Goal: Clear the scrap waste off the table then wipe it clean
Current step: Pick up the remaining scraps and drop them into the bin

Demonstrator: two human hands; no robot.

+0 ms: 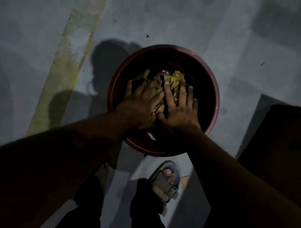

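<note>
On the grey floor [178,21] a dark red bin [217,104] stands just beyond my sandalled foot [165,181]. My left hand [140,100] and right hand [179,106], fingers spread flat, press side by side on the yellowish scrap waste [176,78] inside it.

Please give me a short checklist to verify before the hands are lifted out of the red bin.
1. Scraps are inside the red bin: ok.
2. Left hand and right hand lie flat on the scraps with straight fingers, pinching nothing: ok.
3. Bin stands upright on the floor: ok.
4. Foot in the sandal is apart from the bin: ok.
5. No scrap sticks to the palms: cannot tell, they are hidden.
6. Table is cleared: cannot tell.
</note>
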